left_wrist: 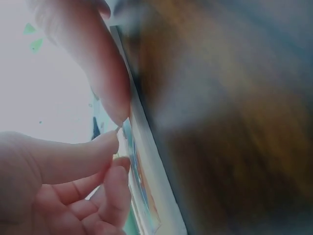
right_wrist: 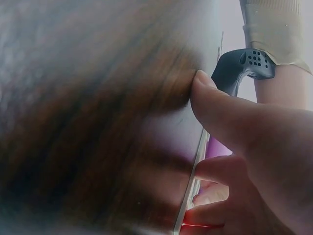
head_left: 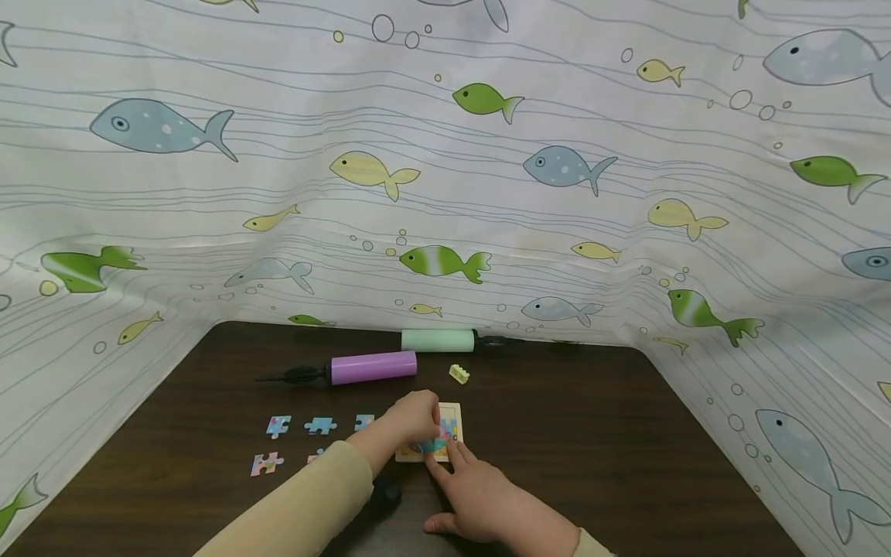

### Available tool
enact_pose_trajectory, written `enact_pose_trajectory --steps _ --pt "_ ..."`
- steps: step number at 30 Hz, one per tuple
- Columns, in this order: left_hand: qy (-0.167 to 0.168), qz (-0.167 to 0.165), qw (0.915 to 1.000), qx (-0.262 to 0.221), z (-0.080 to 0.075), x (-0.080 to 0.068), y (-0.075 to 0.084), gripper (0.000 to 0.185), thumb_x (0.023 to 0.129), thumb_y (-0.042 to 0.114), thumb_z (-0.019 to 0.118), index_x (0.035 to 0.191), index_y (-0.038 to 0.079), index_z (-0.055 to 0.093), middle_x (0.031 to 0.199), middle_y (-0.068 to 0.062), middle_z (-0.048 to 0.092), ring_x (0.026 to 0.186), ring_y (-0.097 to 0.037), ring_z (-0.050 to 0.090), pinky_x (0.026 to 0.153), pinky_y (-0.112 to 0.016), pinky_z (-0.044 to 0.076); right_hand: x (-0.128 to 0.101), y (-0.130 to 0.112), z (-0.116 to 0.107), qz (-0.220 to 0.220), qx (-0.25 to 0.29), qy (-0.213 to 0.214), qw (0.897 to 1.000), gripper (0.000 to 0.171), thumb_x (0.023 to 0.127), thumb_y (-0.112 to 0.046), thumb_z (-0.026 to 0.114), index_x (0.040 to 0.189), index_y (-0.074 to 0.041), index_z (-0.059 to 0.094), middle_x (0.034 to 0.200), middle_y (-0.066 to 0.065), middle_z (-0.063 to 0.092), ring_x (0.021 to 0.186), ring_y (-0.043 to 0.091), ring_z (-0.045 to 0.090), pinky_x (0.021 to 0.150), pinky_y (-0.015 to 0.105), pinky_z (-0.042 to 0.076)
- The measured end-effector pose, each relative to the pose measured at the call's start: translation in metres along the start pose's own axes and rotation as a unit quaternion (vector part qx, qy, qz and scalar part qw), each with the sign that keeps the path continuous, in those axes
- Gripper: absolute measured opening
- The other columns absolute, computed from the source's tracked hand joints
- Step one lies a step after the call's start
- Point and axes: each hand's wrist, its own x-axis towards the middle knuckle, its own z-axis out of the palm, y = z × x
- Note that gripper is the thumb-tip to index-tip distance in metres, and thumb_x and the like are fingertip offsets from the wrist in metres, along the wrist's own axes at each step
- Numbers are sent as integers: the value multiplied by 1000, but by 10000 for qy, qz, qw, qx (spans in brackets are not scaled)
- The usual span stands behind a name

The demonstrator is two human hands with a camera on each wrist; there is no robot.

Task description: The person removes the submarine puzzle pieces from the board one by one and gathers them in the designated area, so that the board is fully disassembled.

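Where the fish-print curtain [head_left: 445,155] walls the dark wooden bench [head_left: 592,433], the left hand [head_left: 416,416] pinches a piece over the puzzle tray [head_left: 451,408]; the right hand [head_left: 480,499] rests with straight fingers on the tray's edge, loose pieces [head_left: 278,425] nearby.

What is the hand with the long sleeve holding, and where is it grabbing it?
The left hand pinches a puzzle piece at its edge, over the puzzle tray. The piece itself is mostly hidden.

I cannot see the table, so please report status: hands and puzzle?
Left hand pinching a piece over the puzzle board. Right hand open, fingertip at board's edge. Loose pieces left; nothing blocking.
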Motion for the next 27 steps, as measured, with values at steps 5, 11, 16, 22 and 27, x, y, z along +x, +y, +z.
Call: enact_pose_trajectory --steps 5,11,16,22,27 --pt "68 18 9993 -363 -2 0 -1 17 82 1 72 72 9 60 70 -2 55 55 -16 50 49 -29 42 0 -1 0 55 -42 -26 10000 85 86 -71 53 154 -23 36 157 19 27 143 33 27 93 45 48" --pt "306 155 9970 -696 -9 -3 -1 15 82 -1 70 74 7 61 72 -2 56 61 -17 50 53 -30 43 1 -1 0 19 -65 -30 10000 85 86 -71 53 154 -24 36 157 18 26 143 32 27 92 44 49" --pt "476 216 9952 -831 -21 -10 -5 17 86 2 74 77 8 61 75 -2 56 64 -17 51 55 -31 44 0 -2 -1 16 -22 -38 10000 85 86 -71 53 154 -24 36 159 18 23 143 32 27 93 45 48" --pt "682 158 9931 -939 -41 -27 -21 19 84 0 75 77 8 60 72 -2 56 64 -17 52 56 -32 45 2 -4 0 197 -3 -155 9997 85 84 -72 53 154 -27 35 160 15 21 144 30 26 95 45 46" --pt "794 -12 9914 -1045 -55 -46 -41 21 83 -4 74 81 7 56 72 -3 56 62 -18 53 55 -33 45 2 -4 0 244 1 -172 9996 86 84 -73 53 154 -27 34 160 15 21 144 29 26 96 45 46"
